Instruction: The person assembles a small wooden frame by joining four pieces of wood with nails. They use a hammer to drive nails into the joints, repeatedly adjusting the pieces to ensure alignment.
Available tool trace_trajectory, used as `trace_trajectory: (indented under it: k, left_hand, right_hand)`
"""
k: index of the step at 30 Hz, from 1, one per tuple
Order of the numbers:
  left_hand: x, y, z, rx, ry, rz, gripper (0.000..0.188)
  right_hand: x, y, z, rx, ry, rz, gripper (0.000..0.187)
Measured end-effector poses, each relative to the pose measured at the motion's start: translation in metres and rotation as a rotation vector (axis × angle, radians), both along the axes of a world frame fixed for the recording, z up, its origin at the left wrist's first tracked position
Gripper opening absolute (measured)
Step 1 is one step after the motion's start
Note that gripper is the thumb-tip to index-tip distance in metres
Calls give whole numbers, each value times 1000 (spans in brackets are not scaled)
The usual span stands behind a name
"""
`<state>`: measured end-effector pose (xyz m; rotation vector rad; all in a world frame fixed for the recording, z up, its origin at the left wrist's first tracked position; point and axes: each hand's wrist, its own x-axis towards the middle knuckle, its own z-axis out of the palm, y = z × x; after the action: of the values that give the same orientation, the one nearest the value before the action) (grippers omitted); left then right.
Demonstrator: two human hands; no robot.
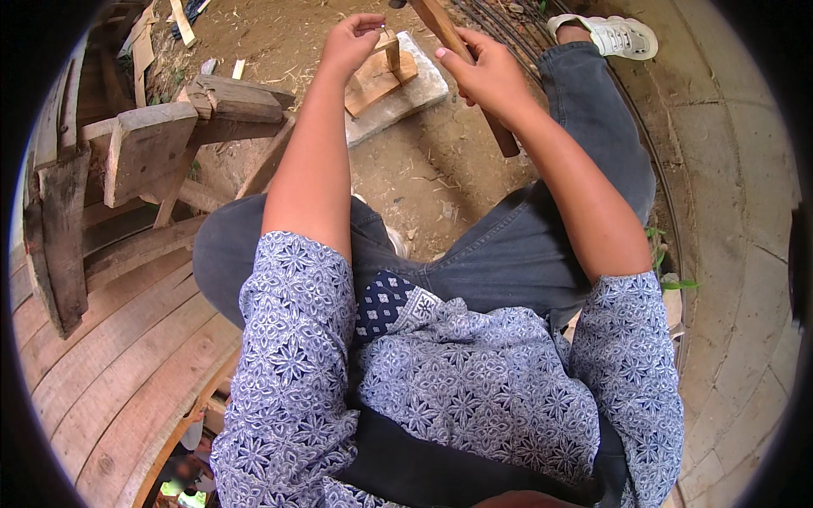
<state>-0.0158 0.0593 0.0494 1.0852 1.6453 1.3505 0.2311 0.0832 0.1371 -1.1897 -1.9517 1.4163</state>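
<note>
My right hand [491, 74] is wrapped round the wooden handle of a hammer [438, 27]. A bit of its dark head shows at the top edge, and the rest is cut off. To the left, my left hand [349, 49] has its thumb and fingers drawn together at the top of a small upright wooden piece [393, 56]. Whatever is between those fingertips is too small to make out. The upright piece stands on a wooden block [373, 89], which lies on a pale stone slab [405, 112]. The hammer is raised beside the block, apart from it.
Rough wooden frames and offcuts [152, 140] crowd the left, above a slatted plank surface [135, 330]. Dark cables or rods [500, 38] run along the ground by my right foot [622, 38]. Concrete paving [728, 169] lies at the right, and wood scraps [182, 24] lie at the far left.
</note>
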Motion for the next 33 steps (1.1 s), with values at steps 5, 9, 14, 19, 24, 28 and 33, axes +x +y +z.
trace_trajectory:
  k: [5, 9, 14, 19, 24, 28, 33]
  left_hand:
    - [-9, -4, 5, -121, 296, -112, 35]
    - [-20, 0, -16, -137, 310, -181, 37]
    - [-2, 2, -6, -93, 306, -196, 24]
    - [4, 0, -6, -80, 211, -175, 19]
    - [11, -8, 14, -159, 350, -151, 23]
    - [7, -8, 17, -164, 397, -162, 28]
    - [-3, -6, 1, -171, 469, -196, 29]
  right_hand:
    - [-21, 14, -1, 135, -78, 59, 39]
    - [-54, 34, 8, 155, -132, 89, 39]
    - [-84, 66, -19, 299, -70, 88, 43]
    - [-100, 75, -27, 283, -151, 95, 39]
    - [-92, 78, -30, 257, -226, 86, 38]
    - [-90, 79, -34, 248, -164, 84, 37]
    - [-96, 79, -44, 340, -162, 90, 34]
